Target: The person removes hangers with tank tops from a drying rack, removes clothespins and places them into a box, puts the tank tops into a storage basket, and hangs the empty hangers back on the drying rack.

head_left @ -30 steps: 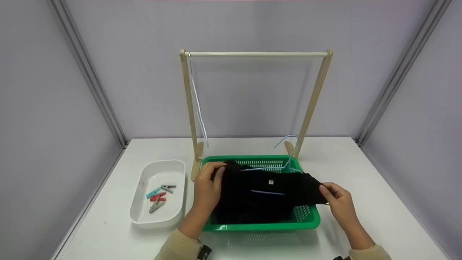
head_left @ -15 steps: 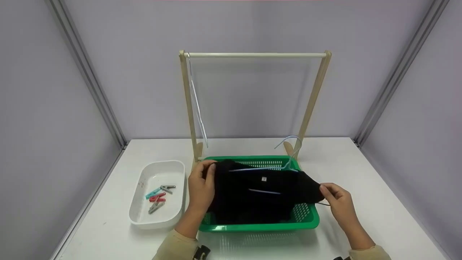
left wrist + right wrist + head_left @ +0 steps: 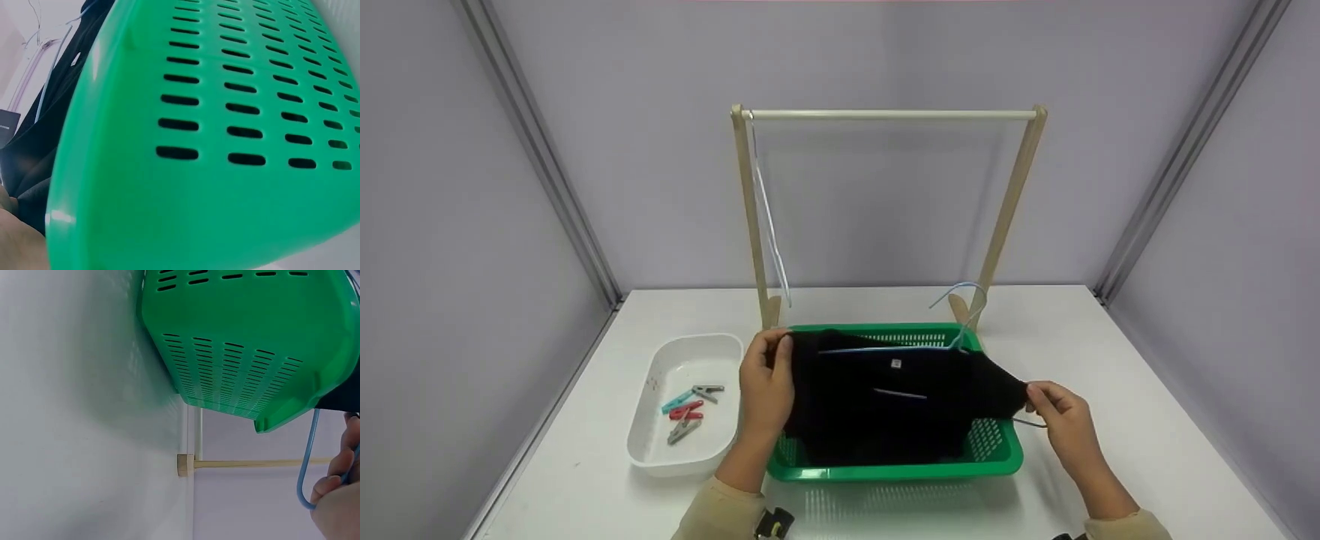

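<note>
A black garment with a small white label lies spread over the green basket. Inside its neckline runs a light blue wire hanger, the hook standing up at the right. My left hand pinches the garment's left shoulder between thumb and fingers, above the basket's left rim. On the other side, my right hand pinches the right sleeve end. In the right wrist view, the hanger's rounded blue end comes out below the fabric beside the curled fingers. Fabric hides much of the hanger.
A white tray left of the basket holds several clothespins, blue, red and grey. Behind the basket stands a wooden rack with a white rod. Another hanger hangs at the rod's left end.
My left hand has moved left, drawing the garment's left shoulder outward, and the label has shifted left. More of the hanger's right end shows by my right hand, which has hardly moved.
</note>
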{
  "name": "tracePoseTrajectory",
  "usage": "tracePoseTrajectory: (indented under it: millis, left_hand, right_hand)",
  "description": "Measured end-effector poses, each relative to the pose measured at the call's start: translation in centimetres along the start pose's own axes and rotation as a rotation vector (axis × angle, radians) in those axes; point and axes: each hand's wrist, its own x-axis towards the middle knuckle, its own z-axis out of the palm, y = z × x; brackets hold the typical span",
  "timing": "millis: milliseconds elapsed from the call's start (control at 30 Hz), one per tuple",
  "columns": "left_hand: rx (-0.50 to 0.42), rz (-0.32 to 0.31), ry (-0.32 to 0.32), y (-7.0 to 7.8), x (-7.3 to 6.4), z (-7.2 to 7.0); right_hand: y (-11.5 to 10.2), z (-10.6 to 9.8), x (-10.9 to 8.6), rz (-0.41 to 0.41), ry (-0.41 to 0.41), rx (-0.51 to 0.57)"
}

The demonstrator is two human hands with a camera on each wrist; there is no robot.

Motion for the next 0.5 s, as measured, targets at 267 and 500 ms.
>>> tracePoseTrajectory:
  millis: [267, 500]
  left_hand:
    - [-0.012, -0.064, 0.033, 3.3, 0.0, -1.3]
    - [0.004, -0.107, 0.064, 0.1, 0.1, -1.6]
  right_hand:
    - [-0.2, -0.1, -0.1, -0.034, -0.017, 0.03]
    - [0.0, 0.1, -0.1, -0.042, -0.024, 0.014]
